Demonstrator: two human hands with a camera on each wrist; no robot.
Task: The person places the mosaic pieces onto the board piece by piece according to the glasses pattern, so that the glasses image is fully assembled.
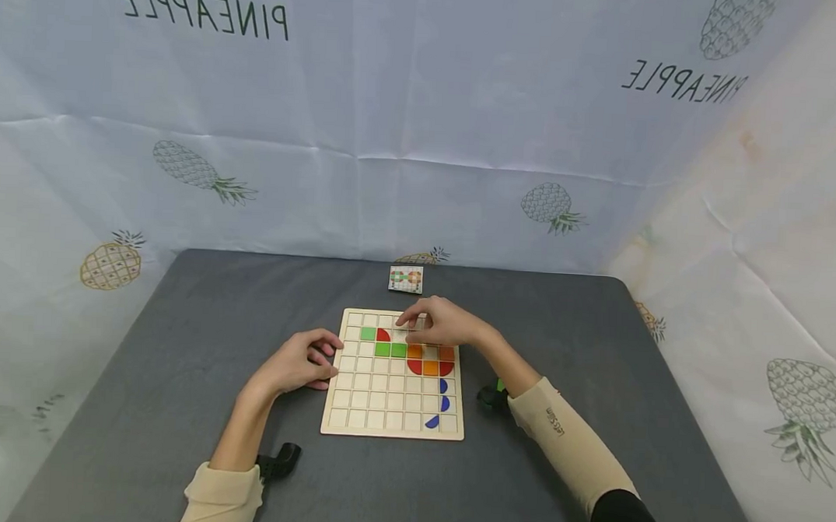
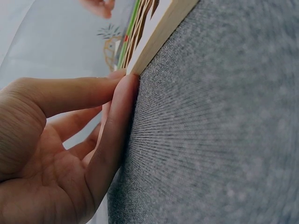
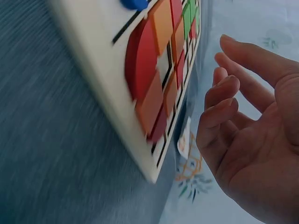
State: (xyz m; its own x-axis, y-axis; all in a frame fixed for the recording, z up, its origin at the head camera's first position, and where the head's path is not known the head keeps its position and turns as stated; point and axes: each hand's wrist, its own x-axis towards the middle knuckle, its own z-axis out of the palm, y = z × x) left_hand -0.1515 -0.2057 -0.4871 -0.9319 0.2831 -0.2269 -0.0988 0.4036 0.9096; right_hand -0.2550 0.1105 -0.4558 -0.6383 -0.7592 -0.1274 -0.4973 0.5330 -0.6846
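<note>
A pale wooden grid board lies on the table. My left hand is at its left edge, thumb and a finger pinching the rim. Over the upper right of the grid hovers my right hand, fingers bent loosely, thumb apart, no piece seen between them; it hides some cells. In the grid are green squares, a red quarter-circle piece, and orange squares among red rounded pieces. Several blue half-circle pieces sit in the right column.
Behind the board, a small card with a coloured pattern lies on the dark grey table. A pale curtain with pineapple prints hangs behind. Black wrist mounts are on both arms.
</note>
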